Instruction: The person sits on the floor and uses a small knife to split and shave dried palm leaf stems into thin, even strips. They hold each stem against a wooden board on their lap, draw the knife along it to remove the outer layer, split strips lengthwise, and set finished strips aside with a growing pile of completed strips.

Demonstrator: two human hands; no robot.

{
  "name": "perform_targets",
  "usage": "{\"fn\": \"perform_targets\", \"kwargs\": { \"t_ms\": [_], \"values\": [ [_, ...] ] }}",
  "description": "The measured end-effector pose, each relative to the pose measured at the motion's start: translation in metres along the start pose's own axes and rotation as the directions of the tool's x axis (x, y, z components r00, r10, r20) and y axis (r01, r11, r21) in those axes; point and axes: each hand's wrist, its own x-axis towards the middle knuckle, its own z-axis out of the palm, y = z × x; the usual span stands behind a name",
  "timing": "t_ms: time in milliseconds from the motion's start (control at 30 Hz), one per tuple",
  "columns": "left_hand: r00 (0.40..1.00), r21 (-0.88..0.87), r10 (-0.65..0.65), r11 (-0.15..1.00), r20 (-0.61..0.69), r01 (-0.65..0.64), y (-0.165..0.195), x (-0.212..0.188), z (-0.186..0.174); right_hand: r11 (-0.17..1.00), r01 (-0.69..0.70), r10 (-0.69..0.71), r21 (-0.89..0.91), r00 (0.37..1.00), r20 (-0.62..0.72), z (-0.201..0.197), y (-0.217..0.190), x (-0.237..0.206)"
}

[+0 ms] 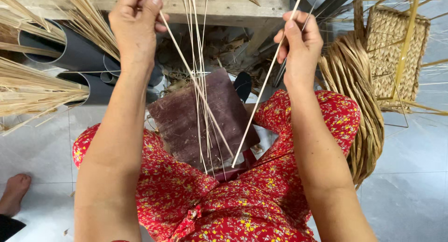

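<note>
We note our left hand [135,18] pinched on one pale cane strip [198,86] and our right hand [298,44] clenched on another cane strip [263,86], both slanting below the fingers toward the dark board [186,125], apparently kept taut and separate.

This looks like a small home weaving workshop on a grey tiled floor [410,195]. Bundles of dried reed [32,88] stick out of grey pipes [84,53] at upper left, and a half-woven basket [396,51] sits at upper right beside a coil of plaited fibre [359,102].
</note>
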Motion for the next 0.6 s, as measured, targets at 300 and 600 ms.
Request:
{"fn": "perform_targets", "kwargs": {
  "t_ms": [300,600],
  "values": [
    [0.992,0.005,-0.125,0.992,0.025,0.124,-0.003,-0.008,0.005,0.943,-0.151,0.166,-0.296,0.986,0.024,0.028,0.078,-0.004],
    [0.973,0.146,-0.227,0.964,0.03,0.221,-0.017,-0.021,0.01,0.69,-0.283,0.336,-0.666,0.94,-0.052,0.027,0.112,-0.024]
  ]
}}
